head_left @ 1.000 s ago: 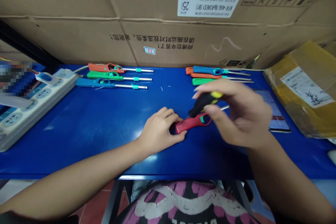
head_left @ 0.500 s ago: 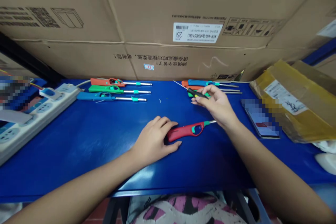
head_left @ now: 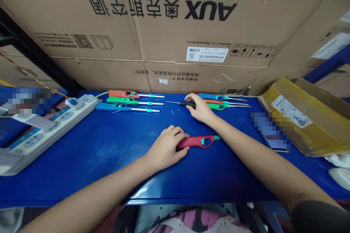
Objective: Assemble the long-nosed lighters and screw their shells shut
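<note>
My left hand (head_left: 168,147) is closed round the rear end of a red lighter (head_left: 195,141) with a long neck, which lies on the blue tabletop. My right forearm hides most of the lighter's metal tube. Farther back, my right hand (head_left: 201,108) grips the black handle of a screwdriver (head_left: 182,103), its thin shaft pointing left, close to the tabletop. Just right of that hand lie a blue lighter (head_left: 211,97), an orange one partly hidden, and a green lighter (head_left: 218,106). Two tiny pale slivers (head_left: 172,112) lie in front of the screwdriver.
At the back left lie an orange lighter (head_left: 123,94), a green lighter (head_left: 122,100) and a blue lighter (head_left: 113,106). A white power strip (head_left: 51,131) runs along the left. A big carton (head_left: 153,43) walls off the back. Right stand a phone (head_left: 270,133) and a taped box (head_left: 303,116).
My right hand has moved left and lower with the screwdriver, now nearly level instead of tilted up. My left hand still holds the red lighter. The camera view has tipped upward.
</note>
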`<action>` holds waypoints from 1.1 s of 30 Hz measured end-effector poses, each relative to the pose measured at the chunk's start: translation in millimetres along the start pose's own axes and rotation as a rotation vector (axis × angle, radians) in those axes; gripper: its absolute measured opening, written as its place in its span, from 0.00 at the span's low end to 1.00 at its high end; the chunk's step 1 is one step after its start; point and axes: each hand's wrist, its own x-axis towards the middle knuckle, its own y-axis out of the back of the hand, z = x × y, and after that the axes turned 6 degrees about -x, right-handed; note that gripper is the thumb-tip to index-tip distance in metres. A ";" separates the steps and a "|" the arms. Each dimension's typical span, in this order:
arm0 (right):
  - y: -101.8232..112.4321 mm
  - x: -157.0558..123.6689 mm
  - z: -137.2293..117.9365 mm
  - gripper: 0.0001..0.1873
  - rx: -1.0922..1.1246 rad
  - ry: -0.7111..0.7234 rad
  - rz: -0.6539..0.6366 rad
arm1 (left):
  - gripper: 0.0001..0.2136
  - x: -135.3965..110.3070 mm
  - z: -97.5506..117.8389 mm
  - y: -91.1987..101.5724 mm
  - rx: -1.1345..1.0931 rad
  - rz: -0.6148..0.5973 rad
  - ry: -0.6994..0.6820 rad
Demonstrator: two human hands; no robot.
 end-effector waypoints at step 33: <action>25.2 -99.4 -30.8 0.10 -0.180 0.450 -0.330 | 0.13 211.8 -16.7 -6.6 0.292 0.226 -0.130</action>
